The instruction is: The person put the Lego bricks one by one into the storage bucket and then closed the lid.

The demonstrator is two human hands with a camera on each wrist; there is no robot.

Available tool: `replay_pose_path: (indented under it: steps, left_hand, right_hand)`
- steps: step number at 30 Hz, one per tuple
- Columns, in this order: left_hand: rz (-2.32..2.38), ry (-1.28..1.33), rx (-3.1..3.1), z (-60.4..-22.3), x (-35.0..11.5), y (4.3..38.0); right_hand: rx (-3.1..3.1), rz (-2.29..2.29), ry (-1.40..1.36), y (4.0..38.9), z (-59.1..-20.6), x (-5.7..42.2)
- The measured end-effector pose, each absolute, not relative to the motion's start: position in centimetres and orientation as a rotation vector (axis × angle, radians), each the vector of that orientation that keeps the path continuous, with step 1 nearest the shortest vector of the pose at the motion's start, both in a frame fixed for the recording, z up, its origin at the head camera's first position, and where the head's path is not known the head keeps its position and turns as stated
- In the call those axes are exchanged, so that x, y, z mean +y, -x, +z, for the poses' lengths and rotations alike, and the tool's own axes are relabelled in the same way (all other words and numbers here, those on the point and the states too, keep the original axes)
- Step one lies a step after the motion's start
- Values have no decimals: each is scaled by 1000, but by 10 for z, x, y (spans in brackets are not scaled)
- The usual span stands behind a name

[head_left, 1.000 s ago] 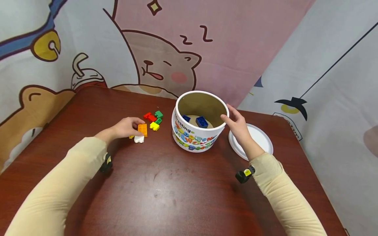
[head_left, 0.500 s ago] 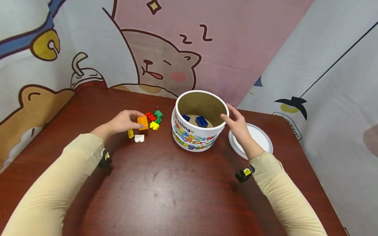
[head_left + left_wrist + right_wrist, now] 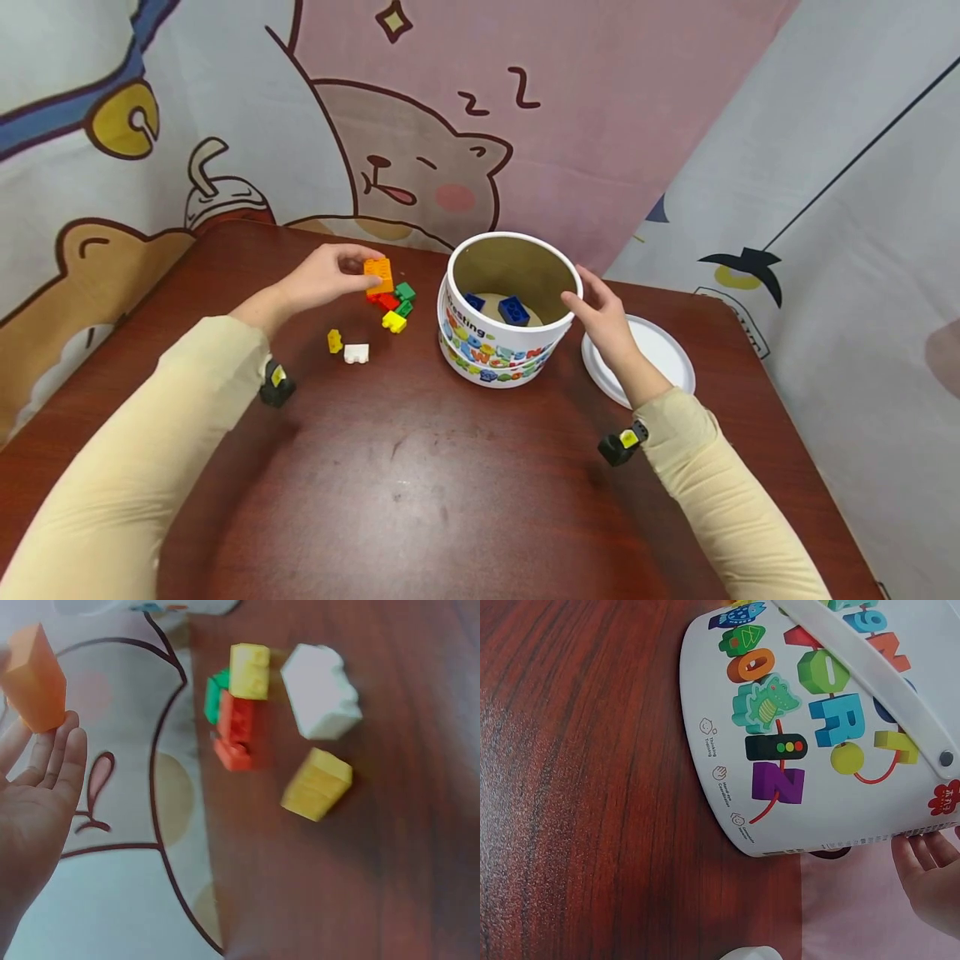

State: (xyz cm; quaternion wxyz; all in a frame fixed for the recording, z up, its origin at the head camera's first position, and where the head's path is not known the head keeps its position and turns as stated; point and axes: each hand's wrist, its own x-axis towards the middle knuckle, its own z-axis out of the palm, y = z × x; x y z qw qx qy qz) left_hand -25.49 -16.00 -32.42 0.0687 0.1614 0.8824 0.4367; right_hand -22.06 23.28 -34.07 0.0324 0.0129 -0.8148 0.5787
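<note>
In the head view my left hand (image 3: 324, 279) pinches an orange toy brick (image 3: 378, 275) between thumb and fingers, held up above the small heap of bricks. The left wrist view shows the same orange brick (image 3: 36, 679) raised off the table. A white round bucket (image 3: 487, 342) with printed colourful letters stands upright in the middle, its top uncovered. My right hand (image 3: 611, 329) grips its rim on the right side, thumb over the edge and fingers along the outer wall. Inside, on the bottom, lie a blue brick (image 3: 513, 311) and another blue brick (image 3: 473, 302), partly hidden by the rim.
Red bricks (image 3: 387, 302), green bricks (image 3: 405, 292) and a yellow brick (image 3: 393, 322) lie left of the bucket. Nearer are a white brick (image 3: 356, 353) and another yellow brick (image 3: 334, 341). A white round lid (image 3: 663, 358) lies right of the bucket on the brown table (image 3: 480, 500).
My left hand has lifted the orange brick off the table and carried it away from me and slightly right, uncovering the white and yellow bricks. The right hand and the bucket have stayed put.
</note>
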Motion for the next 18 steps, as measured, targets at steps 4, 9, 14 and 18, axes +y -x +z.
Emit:
replay_pose_path:
  steps: [4,9,14,18]
  left_hand:
    - [1343,-525,2643,-312,-148,255]
    - [1384,-567,2599,-300,-131,255]
    - [1433,-648,2544,-287,-110,254]
    - [1436,-701,2506,-278,-93,253]
  right_hand:
    - [-2495,1788,-47,220,-341,233]
    - [-2499,1778,-66,220,-342,233]
    - [-2499,1784,-56,220,-341,233]
    - [-2489,1805,-49,220,-341,233]
